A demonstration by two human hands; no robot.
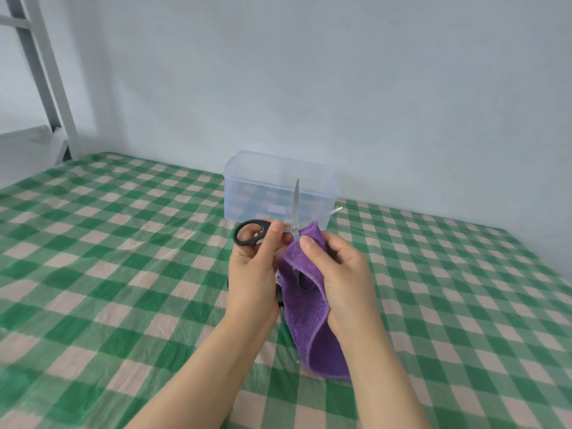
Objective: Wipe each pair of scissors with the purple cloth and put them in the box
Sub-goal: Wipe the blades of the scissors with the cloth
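Left hand (253, 274) curled, gripping; right hand (343, 274) pinching, apparently thumb against forefinger.

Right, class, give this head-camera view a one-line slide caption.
Left hand holds black-handled scissors while right hand presses the purple cloth against them, clear box behind.

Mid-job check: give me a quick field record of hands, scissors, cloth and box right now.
left hand: pinches the scissors near the pivot
right hand: holds the purple cloth at the base of the blades
scissors: blades open, one pointing up, held above the table
box: clear, no lid on, behind the hands; no scissors visible inside
table: green checked cover
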